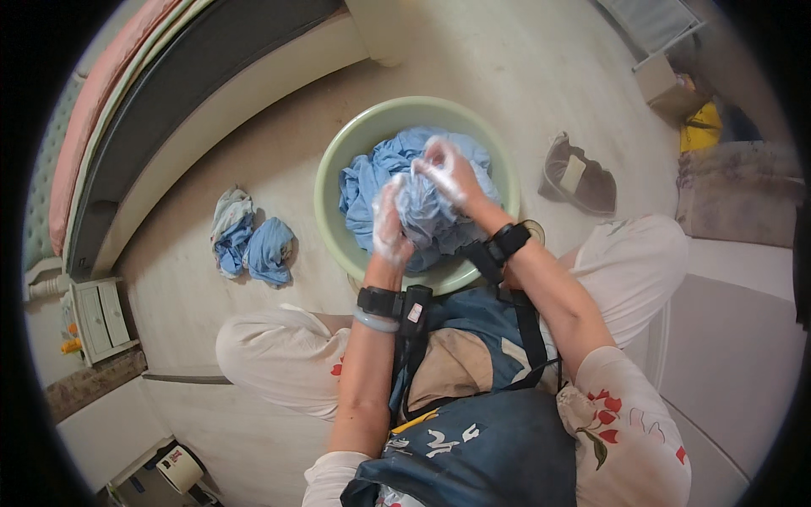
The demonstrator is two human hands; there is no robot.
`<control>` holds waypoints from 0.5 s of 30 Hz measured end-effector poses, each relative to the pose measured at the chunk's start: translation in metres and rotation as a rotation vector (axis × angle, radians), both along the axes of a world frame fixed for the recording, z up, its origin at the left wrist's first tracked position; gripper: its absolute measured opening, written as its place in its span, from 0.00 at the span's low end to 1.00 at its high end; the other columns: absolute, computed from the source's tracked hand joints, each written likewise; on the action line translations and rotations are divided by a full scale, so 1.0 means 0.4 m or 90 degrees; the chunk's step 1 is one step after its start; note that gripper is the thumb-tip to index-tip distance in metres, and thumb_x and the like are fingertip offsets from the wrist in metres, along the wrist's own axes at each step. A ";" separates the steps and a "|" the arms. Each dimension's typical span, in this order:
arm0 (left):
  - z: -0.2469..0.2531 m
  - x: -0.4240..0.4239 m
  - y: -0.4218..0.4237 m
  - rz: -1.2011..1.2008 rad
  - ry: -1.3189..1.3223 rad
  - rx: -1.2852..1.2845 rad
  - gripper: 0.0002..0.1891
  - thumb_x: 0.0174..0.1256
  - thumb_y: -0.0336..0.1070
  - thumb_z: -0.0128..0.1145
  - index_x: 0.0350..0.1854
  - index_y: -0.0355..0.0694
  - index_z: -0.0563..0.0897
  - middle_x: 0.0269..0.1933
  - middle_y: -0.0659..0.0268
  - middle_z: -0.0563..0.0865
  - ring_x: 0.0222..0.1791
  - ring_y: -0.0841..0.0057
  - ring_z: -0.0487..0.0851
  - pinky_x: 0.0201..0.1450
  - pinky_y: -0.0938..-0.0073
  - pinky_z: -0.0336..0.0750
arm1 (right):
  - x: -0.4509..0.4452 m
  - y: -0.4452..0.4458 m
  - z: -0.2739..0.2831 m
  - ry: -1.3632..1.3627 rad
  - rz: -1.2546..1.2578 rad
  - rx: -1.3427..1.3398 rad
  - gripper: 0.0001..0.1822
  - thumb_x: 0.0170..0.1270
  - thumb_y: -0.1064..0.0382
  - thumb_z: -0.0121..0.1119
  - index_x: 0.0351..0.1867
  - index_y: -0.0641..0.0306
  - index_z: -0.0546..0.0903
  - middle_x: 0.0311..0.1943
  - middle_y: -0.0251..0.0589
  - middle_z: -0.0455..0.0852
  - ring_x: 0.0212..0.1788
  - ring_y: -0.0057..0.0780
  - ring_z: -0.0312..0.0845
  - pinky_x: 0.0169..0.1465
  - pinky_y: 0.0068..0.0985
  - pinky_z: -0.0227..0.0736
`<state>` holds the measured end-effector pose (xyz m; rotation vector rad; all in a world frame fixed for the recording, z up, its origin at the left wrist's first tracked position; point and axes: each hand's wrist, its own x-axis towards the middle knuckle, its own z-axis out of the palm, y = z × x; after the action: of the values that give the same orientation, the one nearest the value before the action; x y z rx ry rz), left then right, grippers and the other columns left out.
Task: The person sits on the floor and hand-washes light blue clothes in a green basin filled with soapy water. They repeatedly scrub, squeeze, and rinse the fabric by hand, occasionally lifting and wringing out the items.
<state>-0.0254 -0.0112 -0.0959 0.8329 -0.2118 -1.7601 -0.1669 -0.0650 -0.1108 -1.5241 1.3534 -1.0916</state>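
A round pale green plastic basin (331,237) stands on the floor before me, with wet blue cloth (380,171) heaped inside. Both my hands are over the basin and coated in white suds. My left hand (389,225) presses against the left side of a bunched, soapy part of the cloth; its fingers point up and forward. At the upper right of the same bunch, my right hand (447,171) has its fingers curled around some of the fabric. Black straps with small devices are on both wrists.
Two crumpled blue and patterned cloths (269,250) lie on the floor left of the basin. To the right sits a grey-brown cloth or soft bag (592,184) with a pale bar (573,174) on it. A bed (209,82) borders the upper left; a cardboard box (665,89) is at upper right.
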 end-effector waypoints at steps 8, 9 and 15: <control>0.076 0.158 -0.063 0.173 0.047 -0.038 0.09 0.65 0.44 0.51 0.35 0.45 0.77 0.29 0.70 0.79 0.32 0.77 0.78 0.40 0.73 0.76 | -0.068 0.001 0.009 0.337 0.479 0.155 0.47 0.40 0.51 0.67 0.64 0.62 0.61 0.53 0.55 0.74 0.51 0.29 0.74 0.55 0.25 0.66; 0.077 0.176 -0.056 0.194 0.041 -0.036 0.09 0.65 0.44 0.52 0.35 0.45 0.77 0.30 0.70 0.79 0.32 0.78 0.78 0.40 0.74 0.76 | -0.091 -0.022 -0.012 0.254 0.400 0.197 0.44 0.41 0.54 0.66 0.63 0.64 0.62 0.49 0.53 0.76 0.49 0.29 0.74 0.52 0.25 0.67; 0.006 0.090 -0.045 0.127 -0.214 0.069 0.24 0.59 0.43 0.61 0.56 0.45 0.68 0.46 0.67 0.76 0.48 0.75 0.76 0.51 0.71 0.72 | -0.099 -0.037 -0.003 -0.273 -0.073 0.068 0.19 0.55 0.68 0.54 0.49 0.64 0.68 0.28 0.40 0.76 0.33 0.17 0.74 0.35 0.23 0.71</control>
<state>0.0107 -0.0290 -0.0935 1.1871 -0.2470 -1.4490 -0.2067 -0.0799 -0.1119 -1.0675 1.1853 -1.3073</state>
